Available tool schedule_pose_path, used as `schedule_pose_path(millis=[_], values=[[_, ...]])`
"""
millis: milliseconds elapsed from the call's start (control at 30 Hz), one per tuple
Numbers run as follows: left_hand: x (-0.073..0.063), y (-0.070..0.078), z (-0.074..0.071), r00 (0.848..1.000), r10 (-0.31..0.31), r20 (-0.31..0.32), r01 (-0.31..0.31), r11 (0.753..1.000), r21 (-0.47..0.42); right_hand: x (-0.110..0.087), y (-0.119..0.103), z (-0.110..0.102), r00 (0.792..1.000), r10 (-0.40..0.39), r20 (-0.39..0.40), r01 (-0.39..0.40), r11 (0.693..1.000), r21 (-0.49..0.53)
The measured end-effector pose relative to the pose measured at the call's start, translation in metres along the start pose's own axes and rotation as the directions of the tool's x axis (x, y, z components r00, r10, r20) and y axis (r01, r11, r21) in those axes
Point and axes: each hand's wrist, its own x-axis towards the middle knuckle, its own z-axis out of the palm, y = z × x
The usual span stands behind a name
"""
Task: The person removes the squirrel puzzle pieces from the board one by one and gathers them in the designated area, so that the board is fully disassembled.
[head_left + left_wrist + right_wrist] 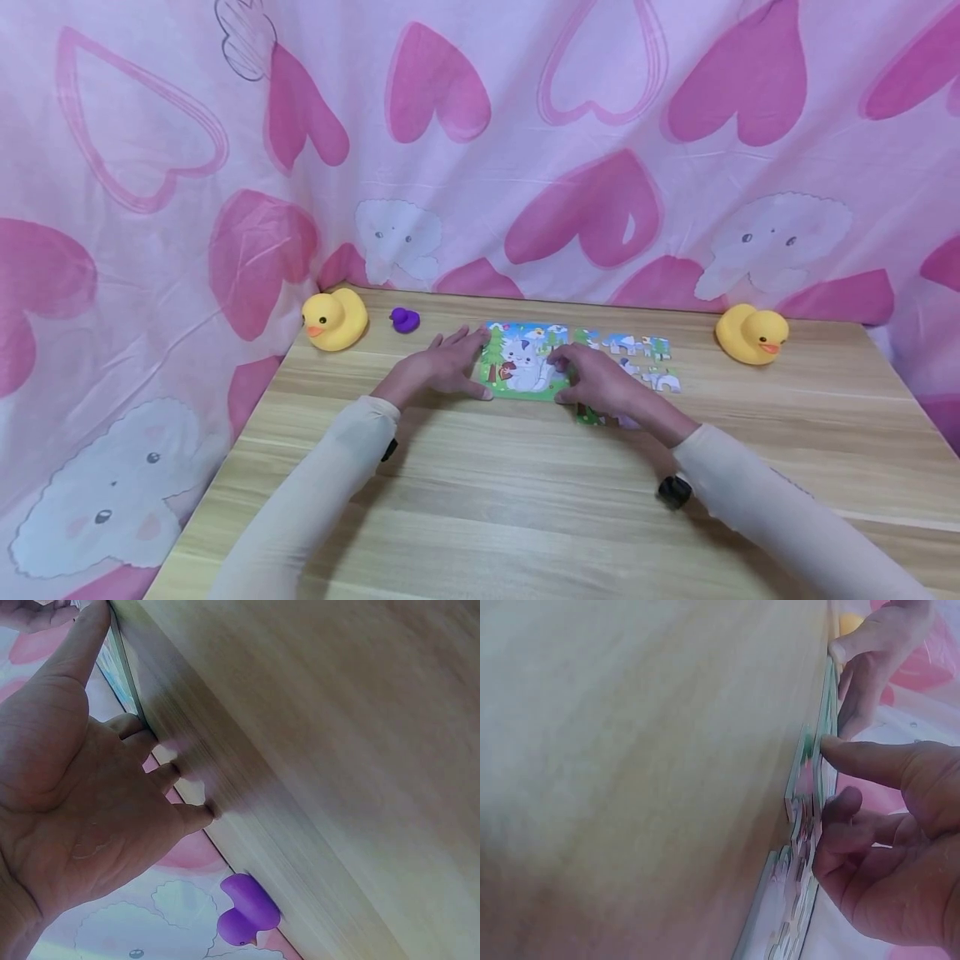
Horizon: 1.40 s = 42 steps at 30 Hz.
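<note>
A jigsaw puzzle with a pale bushy-tailed animal and green trees lies on the wooden table between both hands. My left hand rests along its left edge, thumb by the near corner and fingers fairly straight; the left wrist view shows its palm. At the right edge, my right hand has its thumb against the near corner and its other fingers curled, their tips on the puzzle. In the right wrist view, the thumb touches the thin puzzle edge. Loose puzzle pieces lie right of it, some hidden under the right hand.
A yellow rubber duck and a small purple duck stand at the far left. Another yellow duck is at the far right. A pink curtain with hearts hangs behind the wooden table.
</note>
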Motion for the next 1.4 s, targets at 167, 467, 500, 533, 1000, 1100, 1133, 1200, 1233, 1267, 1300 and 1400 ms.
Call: schedule_pose_path(millis=[167, 467, 500, 533, 1000, 1100, 1133, 1200, 1233, 1267, 1300, 1400], values=[[-0.001, 0.000, -0.001, 1.000, -0.001, 0.000, 0.001, 1.000, 0.004, 0.004, 0.000, -0.002, 0.999, -0.032, 0.025, 0.033, 0.999, -0.018], [-0.001, 0.000, 0.000, 1.000, -0.001, 0.005, 0.001, 1.000, -0.001, 0.008, 0.003, -0.004, 0.996, -0.066, 0.061, 0.066, 0.998, -0.004], [-0.001, 0.000, 0.000, 1.000, 0.000, 0.006, 0.000, 1.000, 0.002, 0.007, 0.003, -0.004, 0.996, -0.065, 0.062, 0.065, 0.998, 0.004], [0.000, 0.000, 0.000, 1.000, 0.000, 0.007, 0.000, 1.000, 0.004, 0.007, 0.003, -0.004, 0.996, -0.065, 0.064, 0.065, 0.998, 0.012], [-0.003, 0.002, -0.001, 1.000, -0.001, 0.000, 0.001, 1.000, -0.008, 0.006, 0.003, -0.005, 0.996, -0.063, 0.063, 0.061, 0.998, 0.033], [-0.004, 0.002, -0.002, 1.000, 0.000, -0.002, 0.000, 1.000, -0.013, 0.008, 0.003, -0.007, 0.995, -0.066, 0.080, 0.065, 0.998, 0.018], [-0.004, 0.002, -0.002, 1.000, 0.000, -0.002, 0.000, 1.000, -0.013, 0.009, 0.002, -0.008, 0.994, -0.068, 0.087, 0.067, 0.998, 0.013], [-0.004, 0.002, -0.002, 1.000, -0.002, -0.003, 0.002, 1.000, -0.012, 0.011, 0.001, -0.009, 0.993, -0.064, 0.101, 0.064, 0.998, 0.006], [-0.004, 0.002, -0.002, 1.000, -0.002, -0.002, 0.002, 1.000, -0.013, 0.011, 0.001, -0.009, 0.993, -0.058, 0.107, 0.058, 0.998, 0.006], [-0.004, 0.002, -0.002, 1.000, -0.002, -0.002, 0.002, 1.000, -0.013, 0.011, 0.000, -0.010, 0.992, -0.052, 0.111, 0.052, 0.999, 0.003], [-0.003, 0.002, -0.002, 1.000, -0.001, -0.002, 0.001, 1.000, -0.011, 0.012, 0.000, -0.010, 0.992, -0.048, 0.114, 0.049, 0.999, 0.001], [-0.003, 0.001, -0.001, 1.000, 0.003, -0.002, -0.003, 1.000, -0.009, 0.011, 0.000, -0.011, 0.993, -0.043, 0.109, 0.044, 0.999, -0.009]])
